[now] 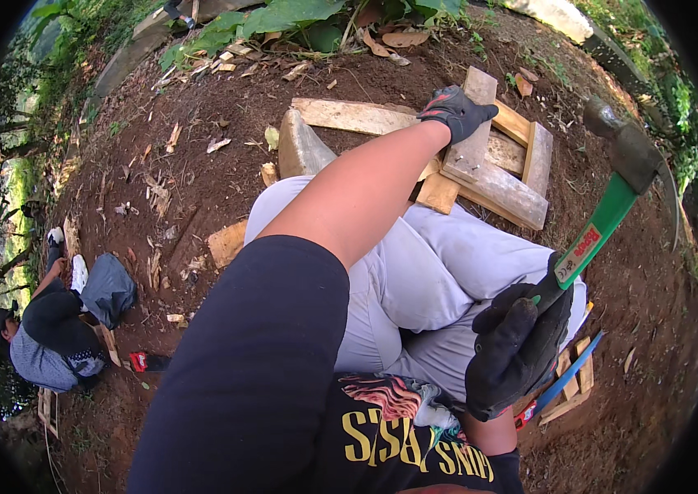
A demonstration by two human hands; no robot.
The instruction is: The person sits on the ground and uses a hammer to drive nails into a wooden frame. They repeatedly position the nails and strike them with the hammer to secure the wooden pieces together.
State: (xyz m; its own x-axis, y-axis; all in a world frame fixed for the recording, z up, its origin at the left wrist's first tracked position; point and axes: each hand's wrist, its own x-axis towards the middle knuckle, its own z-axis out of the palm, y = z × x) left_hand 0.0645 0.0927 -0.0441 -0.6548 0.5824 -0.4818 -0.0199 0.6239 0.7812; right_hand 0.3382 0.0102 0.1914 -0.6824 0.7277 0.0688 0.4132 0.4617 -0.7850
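Note:
My left hand (pixel 458 114), in a dark glove, grips a short wooden board (pixel 481 86) near its upper end. That board slants over a small nailed assembly of wooden planks (pixel 504 186) lying on the dirt beyond my knees. Raised at the right, my right hand (pixel 522 342) in a black glove has its fingers around the lower end of a green-handled hammer (pixel 596 230). The metal head is up, well apart from the wood. A small offcut (pixel 438 193) sticks out at the near side of the assembly.
A curved block (pixel 301 148) and a long plank (pixel 357 116) lie left of the assembly. Right of my legs are a blue-bladed handsaw (pixel 570 375) and wood pieces (pixel 586 366). Another person (pixel 53 337) sits far left beside a dark bag (pixel 109 290). Wood chips litter the soil.

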